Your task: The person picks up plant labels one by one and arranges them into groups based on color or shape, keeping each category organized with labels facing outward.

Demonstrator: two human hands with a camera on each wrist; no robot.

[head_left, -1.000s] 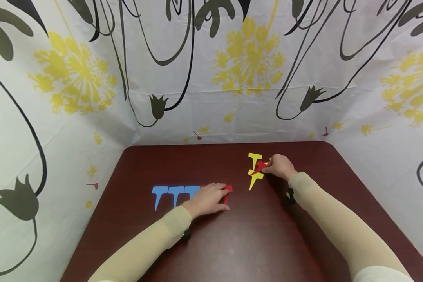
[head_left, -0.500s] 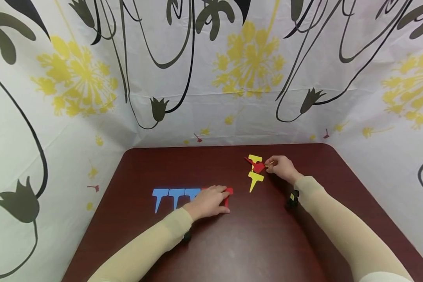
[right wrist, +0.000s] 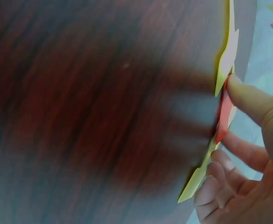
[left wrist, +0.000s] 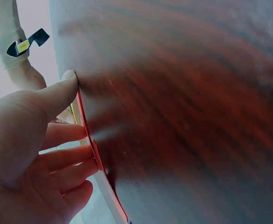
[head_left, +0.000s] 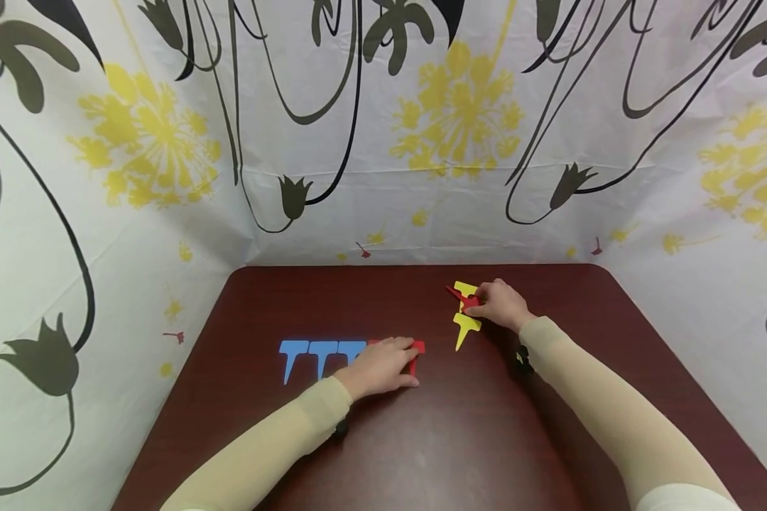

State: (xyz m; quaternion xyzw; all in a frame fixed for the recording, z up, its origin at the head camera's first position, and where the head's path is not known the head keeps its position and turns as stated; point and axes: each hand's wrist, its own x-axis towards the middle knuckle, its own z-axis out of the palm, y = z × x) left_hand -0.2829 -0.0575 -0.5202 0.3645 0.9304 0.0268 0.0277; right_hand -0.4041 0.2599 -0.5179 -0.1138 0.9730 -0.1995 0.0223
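My left hand (head_left: 382, 365) rests with extended fingers over red T-shaped plant labels (head_left: 420, 348), hiding most of them; in the left wrist view their thin red edge (left wrist: 83, 114) runs under the fingertips. Several blue T-shaped labels (head_left: 322, 348) lie in a row to its left. Farther back and right, my right hand (head_left: 502, 305) pinches a red plant label (head_left: 469, 303) lying across yellow ones. In the right wrist view, thumb and index finger sit at either end of this red label (right wrist: 225, 112). One yellow label (head_left: 464, 287) lies behind, another yellow label (head_left: 465, 328) in front.
A dark reddish-brown table (head_left: 460, 440) with rounded far corners carries everything. White cloth (head_left: 383, 213) with plant prints hangs behind and along both sides. A dark device (head_left: 523, 358) is strapped at the right wrist.
The red label over the yellow ones has turned, its pointed end now toward the back left. My right hand drew right, then came back left onto it. The left hand stays in place.
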